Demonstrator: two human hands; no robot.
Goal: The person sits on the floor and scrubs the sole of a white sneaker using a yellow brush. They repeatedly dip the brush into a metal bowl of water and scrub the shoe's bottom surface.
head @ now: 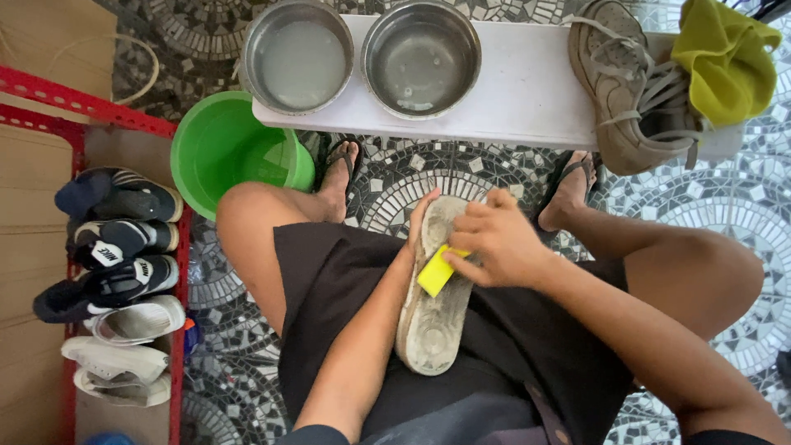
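yellow sponge (436, 269) is pinched in the right hand (494, 239) against the shoe (434, 313) sole, which the left hand (416, 231) grips upturned, steadying it.

sole (435, 317): grimy matt rubber | bowls (421, 56): dull metal | bucket (222, 148): glossy plastic

A mosaic floor (428, 177) of grey and white circular patterns is spreading underfoot in daylight. A white bench (527, 91) is standing across it, and a red metal rack (177, 330) is lining the left side.
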